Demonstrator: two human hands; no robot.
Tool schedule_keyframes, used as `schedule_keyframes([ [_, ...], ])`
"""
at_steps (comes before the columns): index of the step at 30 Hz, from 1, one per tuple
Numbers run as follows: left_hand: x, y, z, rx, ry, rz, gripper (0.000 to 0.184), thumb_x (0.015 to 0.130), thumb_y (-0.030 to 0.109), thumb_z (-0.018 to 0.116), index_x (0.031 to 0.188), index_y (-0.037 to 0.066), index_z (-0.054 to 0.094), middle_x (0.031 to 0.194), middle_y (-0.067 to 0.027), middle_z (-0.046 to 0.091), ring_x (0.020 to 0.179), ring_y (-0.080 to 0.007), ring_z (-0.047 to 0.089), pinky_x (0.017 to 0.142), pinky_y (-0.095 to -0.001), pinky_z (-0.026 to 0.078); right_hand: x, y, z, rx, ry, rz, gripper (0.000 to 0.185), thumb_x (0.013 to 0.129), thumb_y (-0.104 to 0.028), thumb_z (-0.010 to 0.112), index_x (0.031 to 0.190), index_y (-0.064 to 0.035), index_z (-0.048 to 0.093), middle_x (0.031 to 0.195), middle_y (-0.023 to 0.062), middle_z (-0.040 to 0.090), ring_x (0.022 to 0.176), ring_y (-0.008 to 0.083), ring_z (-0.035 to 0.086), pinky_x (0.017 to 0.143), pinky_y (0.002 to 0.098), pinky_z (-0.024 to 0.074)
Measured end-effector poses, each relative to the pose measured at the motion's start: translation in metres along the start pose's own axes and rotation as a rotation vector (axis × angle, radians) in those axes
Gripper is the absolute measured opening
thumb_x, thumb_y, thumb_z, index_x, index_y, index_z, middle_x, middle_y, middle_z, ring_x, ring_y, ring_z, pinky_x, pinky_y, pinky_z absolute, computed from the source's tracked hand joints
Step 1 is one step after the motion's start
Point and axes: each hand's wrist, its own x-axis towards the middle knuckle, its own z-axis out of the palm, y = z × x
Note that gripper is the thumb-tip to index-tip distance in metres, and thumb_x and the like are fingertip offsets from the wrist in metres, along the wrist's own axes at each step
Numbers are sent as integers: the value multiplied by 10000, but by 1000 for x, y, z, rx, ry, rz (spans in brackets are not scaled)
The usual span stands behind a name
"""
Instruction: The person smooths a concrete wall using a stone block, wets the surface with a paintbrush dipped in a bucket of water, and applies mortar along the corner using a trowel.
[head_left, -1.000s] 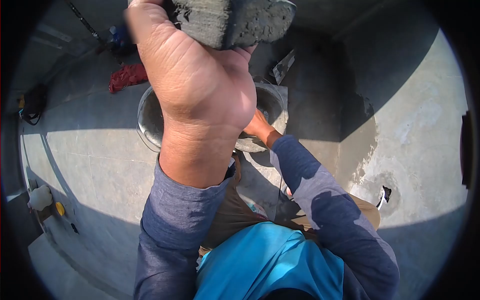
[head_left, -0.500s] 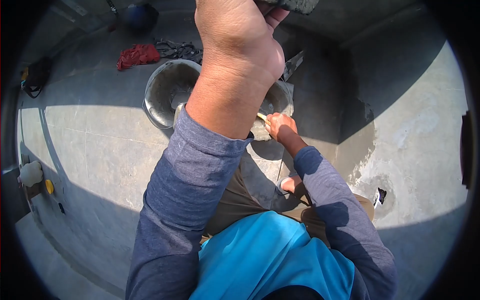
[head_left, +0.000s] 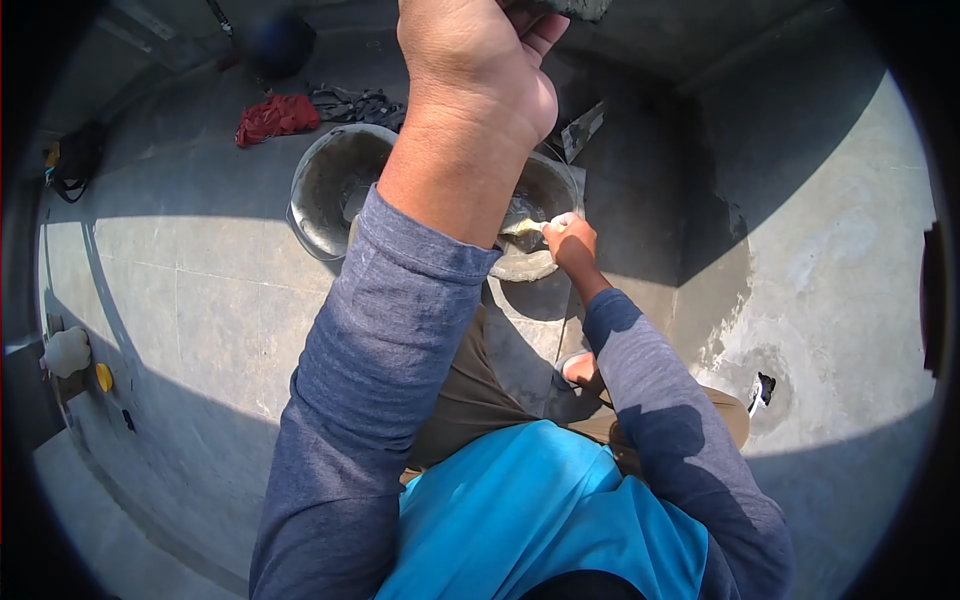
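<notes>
My left hand [head_left: 480, 70] is raised close to the camera at the top, its fingers mostly cut off by the frame edge. It holds a grey, mortar-coated slab [head_left: 585, 8], of which only a lower edge shows. Lower and to the right, my right hand [head_left: 572, 243] is closed on the pale handle of a tool [head_left: 525, 228], whose far end is inside the right bucket [head_left: 550, 185]. Grey material coats the inside of that bucket. Beside it on the left is another bucket [head_left: 322, 190], partly hidden by my left forearm.
Red cloth [head_left: 277, 120] and dark cloth [head_left: 355, 105] lie behind the buckets. A flat grey-smeared piece [head_left: 582, 132] is right of them. At the far left are a black bag [head_left: 78, 160], a whitish lump [head_left: 67, 352] and a yellow object [head_left: 104, 377]. A wall rises on the right.
My left hand and the slab have moved up, the slab now mostly out of frame. My right hand has come up from inside the right bucket, and the tool in it now shows.
</notes>
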Motion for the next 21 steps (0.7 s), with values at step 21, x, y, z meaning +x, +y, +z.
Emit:
schedule_keyframes([
  [21, 7, 24, 17, 39, 224, -176, 490, 931, 567, 487, 1173, 141, 511, 1114, -61, 581, 1040, -201, 517, 924, -375, 368, -12, -12, -62, -230, -252, -114, 352, 900, -324, 606, 1096, -34, 641, 1021, 190, 690, 982, 370, 649, 838, 462, 492],
])
